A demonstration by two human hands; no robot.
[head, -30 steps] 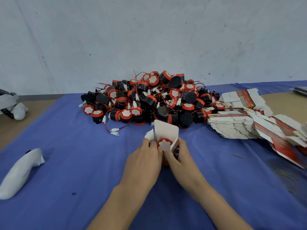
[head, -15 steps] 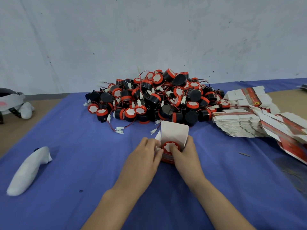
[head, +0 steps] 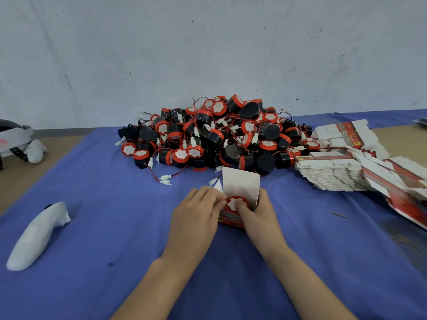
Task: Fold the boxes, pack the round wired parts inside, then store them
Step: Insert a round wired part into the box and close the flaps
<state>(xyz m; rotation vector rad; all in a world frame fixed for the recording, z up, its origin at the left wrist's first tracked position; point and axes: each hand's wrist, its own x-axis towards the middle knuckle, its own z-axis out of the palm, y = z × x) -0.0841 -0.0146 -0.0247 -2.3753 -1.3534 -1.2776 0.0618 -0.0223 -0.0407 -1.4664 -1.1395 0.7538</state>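
Two bare arms show, one on the left and one on the right, both cut off by the near edge. The left forearm (head: pixel 161 280) and right forearm (head: pixel 307 280) are slim and smooth, uncovered to the wrist. The left hand (head: pixel 198 211) and right hand (head: pixel 258 213) are bare as well, with slender fingers.

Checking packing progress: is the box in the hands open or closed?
Open: the box has its white lid flap standing up, and the round part shows in its mouth.

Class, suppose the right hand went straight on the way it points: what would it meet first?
The right hand touches the round part in the box now; farther on, probably the box's raised flap, then the pile. Depth is unclear.
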